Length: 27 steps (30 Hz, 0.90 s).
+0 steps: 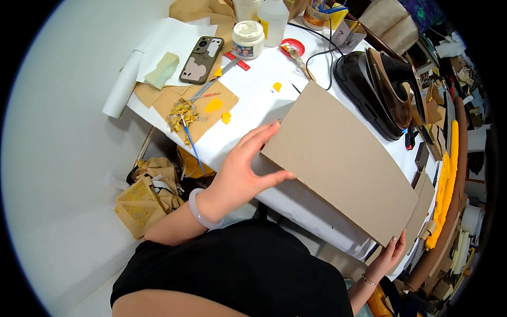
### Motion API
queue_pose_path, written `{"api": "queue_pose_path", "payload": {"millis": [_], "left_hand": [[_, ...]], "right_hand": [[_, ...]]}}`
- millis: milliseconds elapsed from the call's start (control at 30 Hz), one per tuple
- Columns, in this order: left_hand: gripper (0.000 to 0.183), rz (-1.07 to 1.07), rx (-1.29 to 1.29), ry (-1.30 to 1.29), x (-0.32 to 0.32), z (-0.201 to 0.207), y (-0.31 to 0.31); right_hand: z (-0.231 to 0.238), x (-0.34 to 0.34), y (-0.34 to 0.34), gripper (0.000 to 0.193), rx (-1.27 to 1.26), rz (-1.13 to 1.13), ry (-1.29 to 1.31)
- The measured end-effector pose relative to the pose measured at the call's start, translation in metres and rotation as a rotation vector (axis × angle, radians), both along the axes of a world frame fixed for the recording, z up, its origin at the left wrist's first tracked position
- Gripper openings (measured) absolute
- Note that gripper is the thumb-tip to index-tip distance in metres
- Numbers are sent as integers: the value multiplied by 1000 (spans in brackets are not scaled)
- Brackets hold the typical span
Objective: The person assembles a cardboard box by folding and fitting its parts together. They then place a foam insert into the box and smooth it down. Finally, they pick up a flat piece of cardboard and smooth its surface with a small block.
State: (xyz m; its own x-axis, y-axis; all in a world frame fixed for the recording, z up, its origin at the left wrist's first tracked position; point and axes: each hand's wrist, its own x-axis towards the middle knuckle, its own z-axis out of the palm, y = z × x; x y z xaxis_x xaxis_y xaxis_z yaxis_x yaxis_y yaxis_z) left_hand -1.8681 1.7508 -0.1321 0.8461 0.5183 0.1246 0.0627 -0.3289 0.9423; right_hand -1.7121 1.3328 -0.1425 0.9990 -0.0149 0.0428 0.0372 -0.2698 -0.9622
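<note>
A long grey-brown cardboard panel (343, 164) slants over the front edge of the white-covered table. My left hand (237, 171) grips its left end, with the thumb on the near edge and the fingers by the far corner. At the panel's near right corner, my right hand (388, 259) holds the edge with its fingertips, the rest of those fingers partly hidden beneath. Left of the panel, a blue-handled brush (193, 145) rests against a heap of gold scraps (182, 113) on brown paper (222, 98).
A black and bronze iron (377, 92) stands on its base beyond the panel, its cable curving behind. Farther back are a white jar (248, 39), a clear bottle (273, 21) and a phone (202, 59). Paper scraps (145, 203) fill the floor space at left, beside the wall.
</note>
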Motion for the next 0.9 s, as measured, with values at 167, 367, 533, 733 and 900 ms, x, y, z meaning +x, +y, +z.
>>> {"api": "queue_pose_path", "payload": {"millis": [167,367,533,733,900], "left_hand": [[83,-63,185,65,0,9,12],[75,-117,474,38,16,56,54],[56,-599,734,-61,86,107,20],[58,-1249,1009,-200,179,75,-54],[63,-1437,1005,-154,213,78,-103]], "right_hand": [[5,-4,8,45,23,-34,41],[-6,-1,-15,45,29,-35,19],[-15,6,-10,44,-13,-38,-5],[-10,9,-3,44,29,0,-79],[-13,4,-10,47,109,-21,-121]]}}
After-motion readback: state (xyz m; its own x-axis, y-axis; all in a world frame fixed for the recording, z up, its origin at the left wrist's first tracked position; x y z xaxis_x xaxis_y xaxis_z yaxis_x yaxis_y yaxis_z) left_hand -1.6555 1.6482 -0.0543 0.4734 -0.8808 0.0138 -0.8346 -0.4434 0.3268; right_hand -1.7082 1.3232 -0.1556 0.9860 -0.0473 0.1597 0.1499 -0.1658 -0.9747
